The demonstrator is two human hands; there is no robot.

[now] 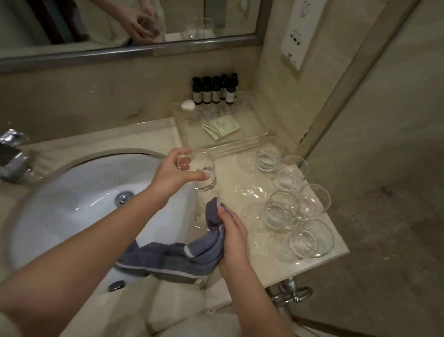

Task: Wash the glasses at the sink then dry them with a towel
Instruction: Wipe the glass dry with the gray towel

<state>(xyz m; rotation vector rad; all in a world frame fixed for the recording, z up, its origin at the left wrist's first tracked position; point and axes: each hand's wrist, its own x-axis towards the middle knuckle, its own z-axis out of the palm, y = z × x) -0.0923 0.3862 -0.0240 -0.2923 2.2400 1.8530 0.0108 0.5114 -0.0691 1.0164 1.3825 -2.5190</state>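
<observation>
My left hand (174, 172) grips a clear glass (203, 171) above the right rim of the white sink (80, 197), its fingers curled round the glass's side. Just below it, my right hand (233, 233) holds a grey-blue towel (179, 258); one end is bunched over my fingertips and the rest hangs toward the sink's front edge. Several more clear glasses (283, 213) stand upright in a cluster on the beige counter (242, 196) to the right.
A chrome tap (11, 159) sits at the sink's left. A clear tray (255, 133) holds a row of dark bottles (213, 90), a white soap and a packet at the back. The counter ends at the right beside a wall. A mirror hangs above.
</observation>
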